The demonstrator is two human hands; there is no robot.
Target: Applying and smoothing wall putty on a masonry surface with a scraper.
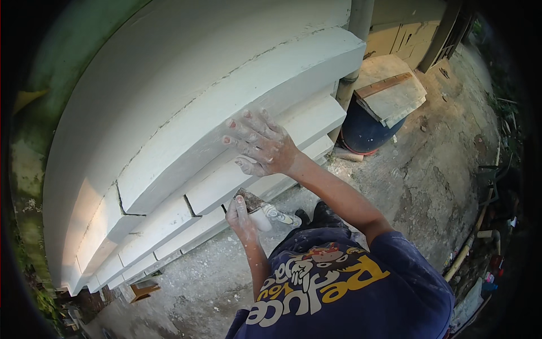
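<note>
My right hand (262,144) is raised with its fingers spread, dusted with white powder or paste. Nothing shows in it, and it appears over or against the underside of the stepped white wall moulding (243,93). Lower down, my left hand (243,223) grips a small, flat, dark grey scraper-like piece (251,200) with whitish stuff around it. Its exact kind is hard to make out. Just beside it shows a whitish, smeared object (276,214), partly overlapped, which I cannot name.
Dark gaps cut across the moulding's ledges on the left. A dark blue barrel (370,127) covered by a board (389,90) stands near a vertical pipe (360,22). Rough concrete floor (429,186) stretches to the right, with debris and a bamboo pole (466,243) along its edge.
</note>
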